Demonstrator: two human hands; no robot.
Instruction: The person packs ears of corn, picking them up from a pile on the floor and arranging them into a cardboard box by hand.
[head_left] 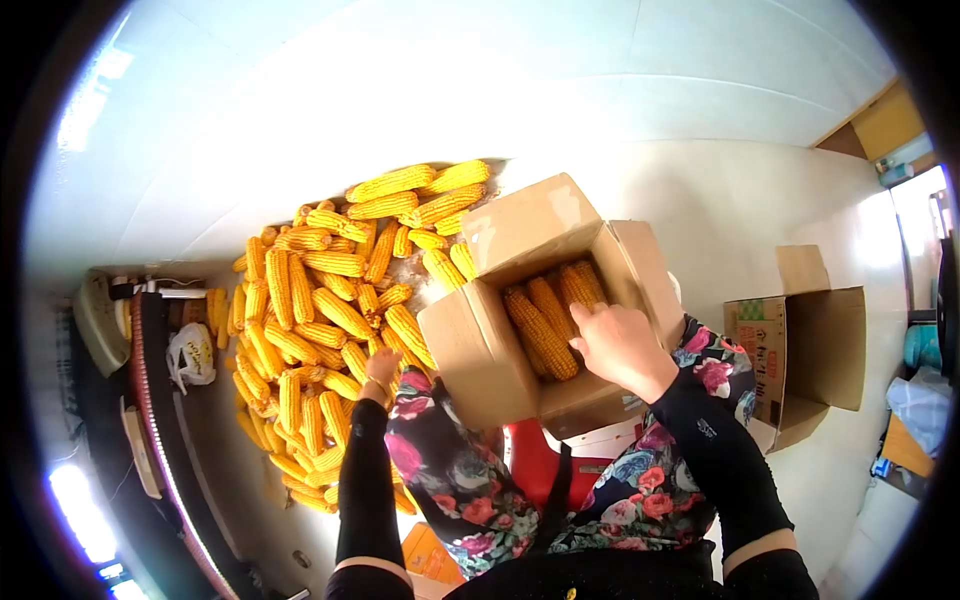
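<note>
Corn cobs (543, 335) split between carton (480, 372) and heap (295, 285)

Between knees (410, 400) clad in flowered cloth, the open carton is seen with cobs laid inside. The right hand (622, 342) is held over these, fingers curled; whether any is gripped cannot be told. The left hand (379, 368) is placed at the heap, its grip unclear. Farther right, a second box (835, 345) is left open.

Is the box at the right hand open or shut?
Open. The box has its flaps folded outward, and corn cobs show inside.
</note>
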